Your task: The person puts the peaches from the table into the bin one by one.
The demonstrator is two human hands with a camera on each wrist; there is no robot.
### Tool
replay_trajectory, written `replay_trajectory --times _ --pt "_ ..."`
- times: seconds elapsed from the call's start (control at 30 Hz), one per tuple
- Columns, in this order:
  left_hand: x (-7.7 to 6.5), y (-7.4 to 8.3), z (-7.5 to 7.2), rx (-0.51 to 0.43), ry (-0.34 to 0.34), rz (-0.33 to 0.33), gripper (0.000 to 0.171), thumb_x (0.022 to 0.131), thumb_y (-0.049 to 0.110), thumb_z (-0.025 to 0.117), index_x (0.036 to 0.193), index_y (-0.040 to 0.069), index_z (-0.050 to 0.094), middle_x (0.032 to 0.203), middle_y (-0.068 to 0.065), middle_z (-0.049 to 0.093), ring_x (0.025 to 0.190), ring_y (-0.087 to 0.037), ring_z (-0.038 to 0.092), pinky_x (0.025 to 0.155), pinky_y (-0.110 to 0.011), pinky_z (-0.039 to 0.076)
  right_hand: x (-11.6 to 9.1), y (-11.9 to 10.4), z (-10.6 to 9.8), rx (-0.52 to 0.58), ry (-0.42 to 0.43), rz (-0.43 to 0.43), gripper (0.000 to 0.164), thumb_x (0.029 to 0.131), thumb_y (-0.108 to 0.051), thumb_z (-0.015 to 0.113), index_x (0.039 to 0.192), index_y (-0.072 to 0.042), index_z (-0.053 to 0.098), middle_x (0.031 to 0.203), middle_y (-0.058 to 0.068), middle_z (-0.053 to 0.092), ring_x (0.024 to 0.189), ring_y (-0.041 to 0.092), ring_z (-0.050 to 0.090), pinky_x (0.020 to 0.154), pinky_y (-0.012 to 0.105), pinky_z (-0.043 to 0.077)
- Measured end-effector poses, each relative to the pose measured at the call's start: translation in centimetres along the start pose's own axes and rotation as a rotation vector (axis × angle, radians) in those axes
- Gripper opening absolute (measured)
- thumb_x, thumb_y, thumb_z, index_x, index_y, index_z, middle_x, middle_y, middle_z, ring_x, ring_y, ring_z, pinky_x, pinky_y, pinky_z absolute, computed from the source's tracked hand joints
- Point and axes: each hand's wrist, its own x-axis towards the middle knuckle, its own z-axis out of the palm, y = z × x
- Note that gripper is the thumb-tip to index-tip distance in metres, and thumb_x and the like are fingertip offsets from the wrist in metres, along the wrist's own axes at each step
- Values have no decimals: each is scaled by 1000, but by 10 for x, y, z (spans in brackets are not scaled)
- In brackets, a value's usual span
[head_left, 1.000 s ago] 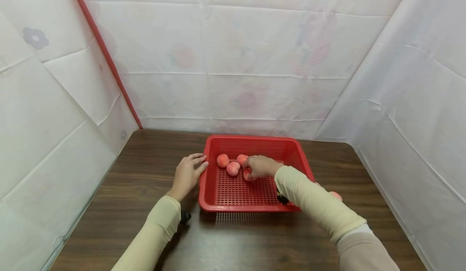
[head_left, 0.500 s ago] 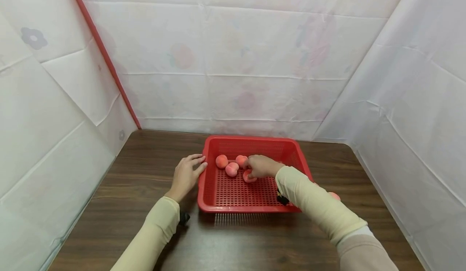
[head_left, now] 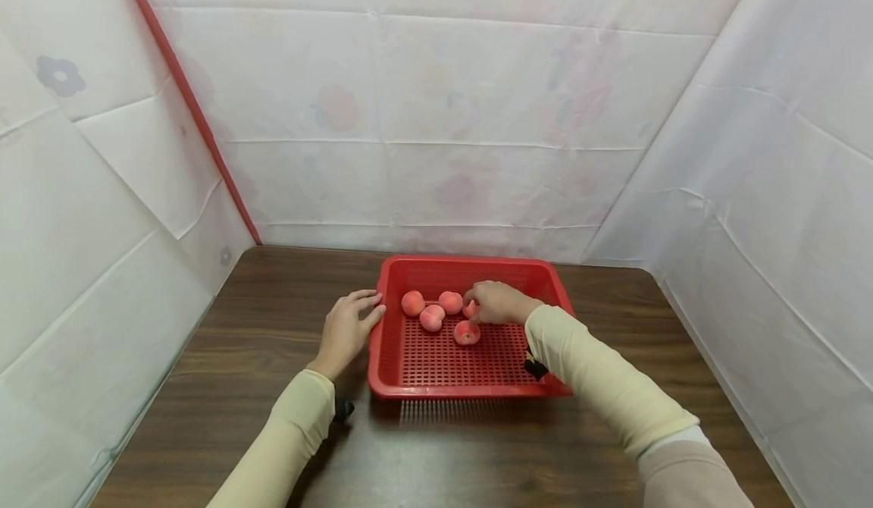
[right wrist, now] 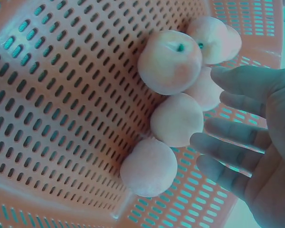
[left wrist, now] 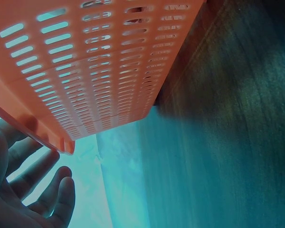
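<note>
Several peaches lie in the left and middle of a red perforated plastic basket (head_left: 477, 391). My right hand (head_left: 499, 302) is inside the basket, its fingers spread and nearly straight in the right wrist view, with nothing gripped. Its fingertips overlap one peach (head_left: 470, 309) in the head view, while a nearer peach (head_left: 467, 333) shows its stem end just below the hand. To the left are a peach (head_left: 432, 318) and another peach (head_left: 412, 303). My left hand (head_left: 344, 333) rests its fingertips at the basket's left rim, fingers relaxed in the left wrist view.
The basket stands on a dark wood-grain table (head_left: 273, 341) near its back edge. White patterned sheets (head_left: 423, 114) hang behind and on both sides, with a red strip (head_left: 191, 106) at the back left corner.
My right hand has let go of the nearest peach and shifted slightly back and right, uncovering it. The sleeve now hides the peach seen right of the basket. My left hand stays at the rim.
</note>
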Motion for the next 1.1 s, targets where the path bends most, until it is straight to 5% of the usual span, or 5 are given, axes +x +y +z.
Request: replay_trajectory --times 0.23,0.63,0.93,1.1 --pt "2 0 1 -9 -6 -6 37 91 26 68 124 6 68 129 -12 64 120 -33 55 103 -55 43 -6 5 -17 71 40 44 35 97 -28 59 125 -8 66 124 8 65 119 27 59 102 45 46" --pt "8 -5 1 -8 21 23 35 91 25 69 120 5 69 126 -13 66 116 -34 57 101 -54 44 -20 21 -43 111 119 48 34 97 -28 59 123 -7 67 120 7 69 110 24 64 94 43 51" --pt "8 -10 0 -10 22 11 36 91 25 69 120 5 69 127 -13 66 116 -34 57 101 -53 44 -33 27 -63 123 161 76 32 96 -26 60 119 -5 68 97 8 71 80 17 63 76 37 52" --pt "10 -10 -1 -10 25 8 36 91 24 69 121 4 69 128 -13 65 117 -34 57 102 -54 43 -41 36 -71 133 177 95 33 96 -24 60 122 -4 66 102 12 71 87 22 65 79 41 53"
